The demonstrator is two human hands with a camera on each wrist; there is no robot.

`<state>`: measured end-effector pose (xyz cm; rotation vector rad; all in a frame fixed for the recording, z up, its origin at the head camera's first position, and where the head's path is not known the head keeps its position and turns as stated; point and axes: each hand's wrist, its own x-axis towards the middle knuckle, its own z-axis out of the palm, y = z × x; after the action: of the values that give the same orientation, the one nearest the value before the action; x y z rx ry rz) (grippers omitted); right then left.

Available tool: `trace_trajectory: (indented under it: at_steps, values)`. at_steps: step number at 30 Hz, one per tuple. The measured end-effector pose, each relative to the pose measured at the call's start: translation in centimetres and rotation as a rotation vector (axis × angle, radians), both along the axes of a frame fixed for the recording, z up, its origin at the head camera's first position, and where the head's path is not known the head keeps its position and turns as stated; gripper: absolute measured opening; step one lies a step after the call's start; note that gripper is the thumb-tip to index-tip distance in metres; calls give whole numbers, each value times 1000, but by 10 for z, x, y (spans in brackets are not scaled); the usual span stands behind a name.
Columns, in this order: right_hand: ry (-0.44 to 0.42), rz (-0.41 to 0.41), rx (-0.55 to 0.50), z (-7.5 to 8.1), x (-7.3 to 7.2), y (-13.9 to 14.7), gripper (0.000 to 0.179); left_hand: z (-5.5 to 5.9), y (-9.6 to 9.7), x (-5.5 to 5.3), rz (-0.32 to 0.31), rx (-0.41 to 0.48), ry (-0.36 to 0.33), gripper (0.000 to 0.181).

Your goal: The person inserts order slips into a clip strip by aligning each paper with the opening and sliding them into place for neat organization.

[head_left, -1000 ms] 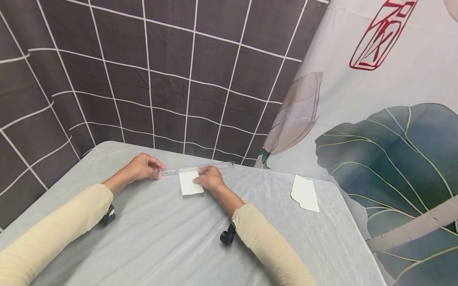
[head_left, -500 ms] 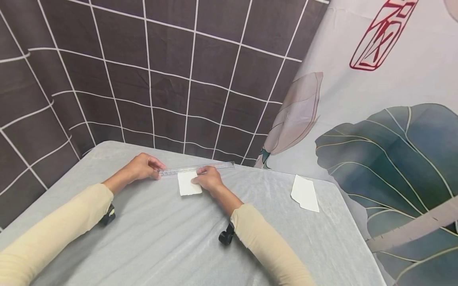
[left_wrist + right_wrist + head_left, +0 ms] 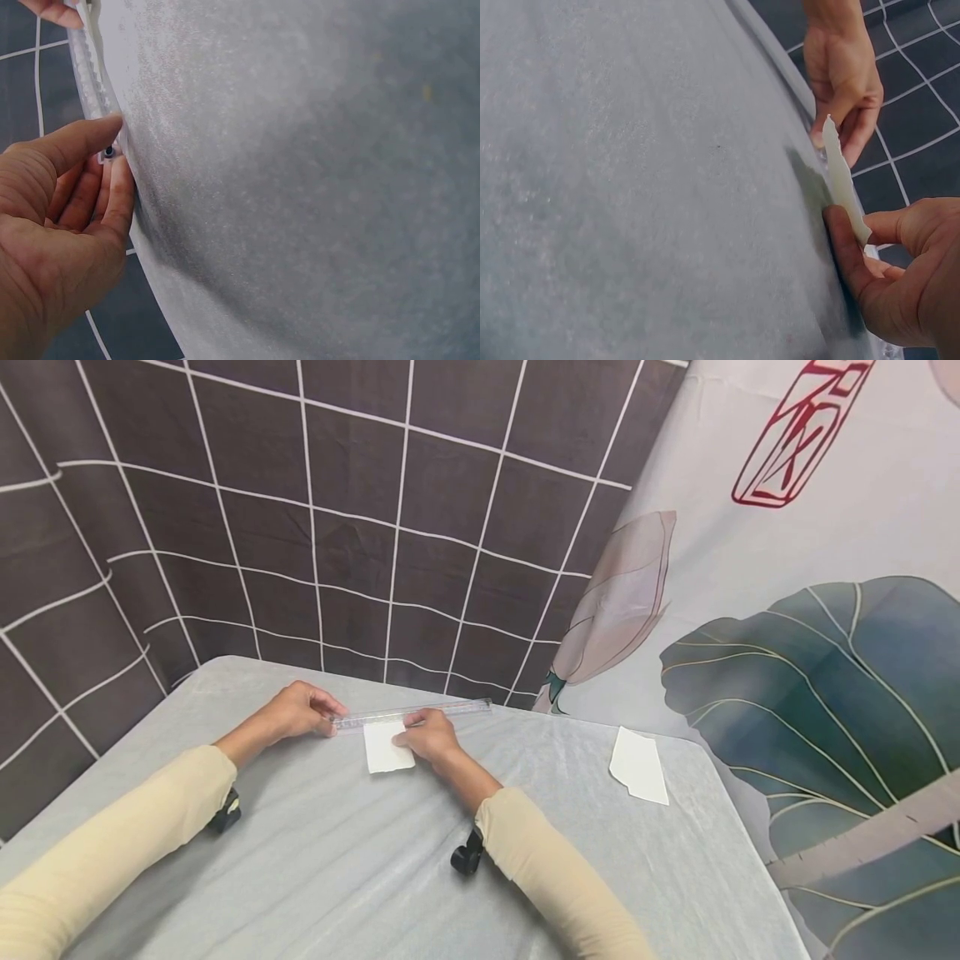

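A clear plastic ruler (image 3: 471, 706) lies near the far edge of the cloth-covered table. Its left end is held by my left hand (image 3: 300, 710); in the left wrist view the thumb and fingers (image 3: 116, 196) pinch that end, beside a small dark mark. My right hand (image 3: 435, 737) pinches a small white piece of paper (image 3: 381, 750) by its right side, between thumb and fingers. The paper's upper edge meets the ruler's near side. In the right wrist view the paper (image 3: 838, 174) is seen nearly edge-on, tilted up from the cloth, with a rough torn edge.
Another white paper piece (image 3: 639, 766), irregular in outline, lies on the right of the grey cloth (image 3: 337, 868). A dark gridded curtain (image 3: 360, 560) hangs right behind the far edge. A leaf-patterned curtain (image 3: 787, 677) borders the right side.
My right hand has slid a little to the left along the ruler, carrying the paper piece with it. The left hand and the ruler have stayed in place.
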<state>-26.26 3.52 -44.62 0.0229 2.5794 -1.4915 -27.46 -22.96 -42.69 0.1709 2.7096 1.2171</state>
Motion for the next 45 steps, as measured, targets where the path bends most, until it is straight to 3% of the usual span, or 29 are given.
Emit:
trace_trajectory:
  at_steps: [28,45]
  values:
    - [16,53,27,3,4,-21,40,1,1,1,-10,10,-3,42]
    - [10,34,12,4,7,-31,39,0,2,1,-10,18,10,41]
